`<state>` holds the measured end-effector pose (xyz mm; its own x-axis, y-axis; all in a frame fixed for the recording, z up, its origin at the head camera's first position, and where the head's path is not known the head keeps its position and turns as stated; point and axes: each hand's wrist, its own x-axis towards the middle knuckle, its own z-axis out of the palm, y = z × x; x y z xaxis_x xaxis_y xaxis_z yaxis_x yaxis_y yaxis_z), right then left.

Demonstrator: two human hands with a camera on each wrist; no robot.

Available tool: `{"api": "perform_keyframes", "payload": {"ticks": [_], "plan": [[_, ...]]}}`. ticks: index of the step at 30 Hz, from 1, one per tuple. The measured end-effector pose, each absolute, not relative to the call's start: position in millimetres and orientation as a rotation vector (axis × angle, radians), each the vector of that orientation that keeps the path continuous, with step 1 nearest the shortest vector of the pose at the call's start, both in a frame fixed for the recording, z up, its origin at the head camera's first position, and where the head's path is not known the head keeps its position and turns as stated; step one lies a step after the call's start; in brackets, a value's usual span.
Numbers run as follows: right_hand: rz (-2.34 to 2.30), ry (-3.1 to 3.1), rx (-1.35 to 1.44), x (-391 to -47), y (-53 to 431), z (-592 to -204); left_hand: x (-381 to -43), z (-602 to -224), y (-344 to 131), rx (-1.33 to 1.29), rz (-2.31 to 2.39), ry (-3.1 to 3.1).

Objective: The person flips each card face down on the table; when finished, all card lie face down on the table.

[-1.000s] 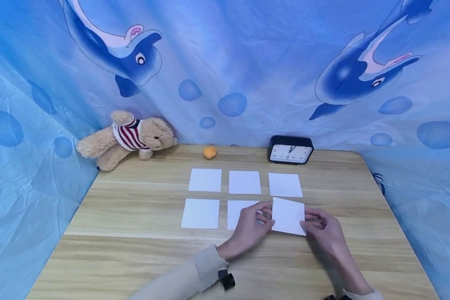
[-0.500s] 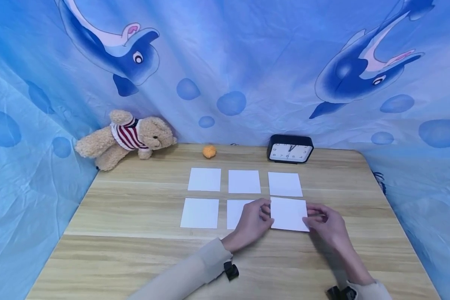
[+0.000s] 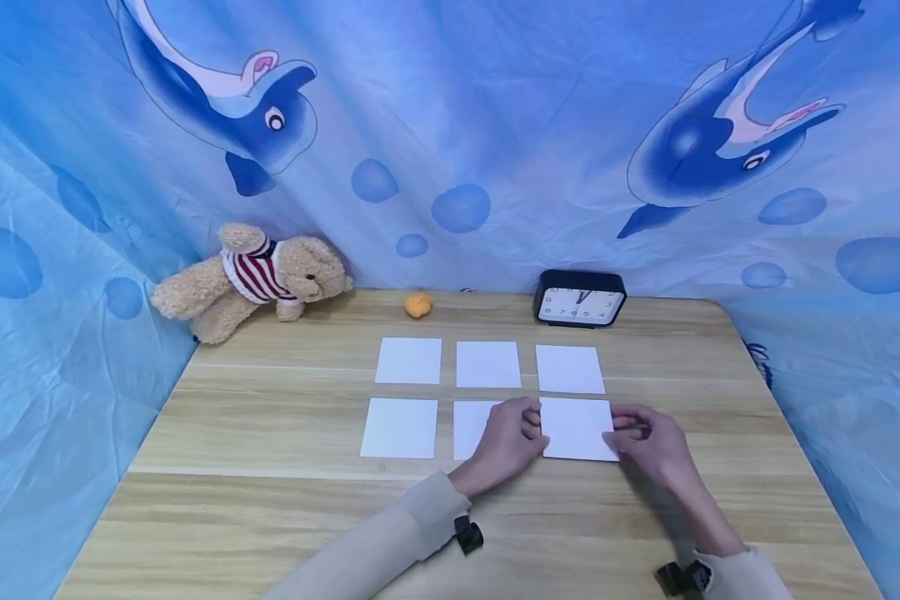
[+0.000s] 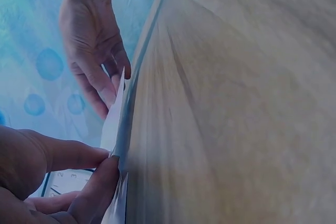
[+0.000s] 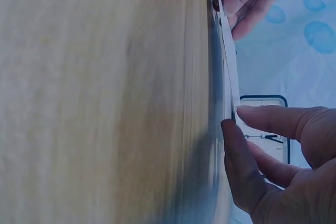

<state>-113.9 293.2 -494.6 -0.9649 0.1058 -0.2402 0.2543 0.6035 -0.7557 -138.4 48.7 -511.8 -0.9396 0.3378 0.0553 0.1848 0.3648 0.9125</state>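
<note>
A square white paper card [image 3: 577, 428] is at the front right of a grid of similar cards. My left hand [image 3: 504, 437] pinches its left edge between thumb and fingers, and my right hand [image 3: 660, 450] pinches the right edge. Seen edge-on in the right wrist view, the card [image 5: 229, 61] stretches between both hands close over the table, slightly bent. The left wrist view shows the thumb and a finger meeting at the near end of the card [image 4: 112, 124]. Beneath my left hand, the front middle card [image 3: 467, 425] is partly hidden.
Flat on the wooden table [image 3: 270, 517] lie the front left card [image 3: 399, 427] and a back row of cards [image 3: 487, 364]. Along the back sit a teddy bear [image 3: 258, 279], an orange ball [image 3: 417, 304] and a black clock [image 3: 580, 298]. A dolphin-print curtain [image 3: 525, 125] surrounds the table.
The held card has gone from tilted and turned to nearly flat, squared up with the grid. Both hands have shifted only slightly and keep their pinch on its edges.
</note>
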Motion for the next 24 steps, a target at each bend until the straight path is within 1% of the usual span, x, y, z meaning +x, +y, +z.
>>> {"api": "perform_keyframes", "payload": {"ticks": [24], "plan": [[-1.141,2.692,0.292,-121.3,296.4,-499.5,-139.1,-510.5,51.8,0.505,1.486,2.529]]}}
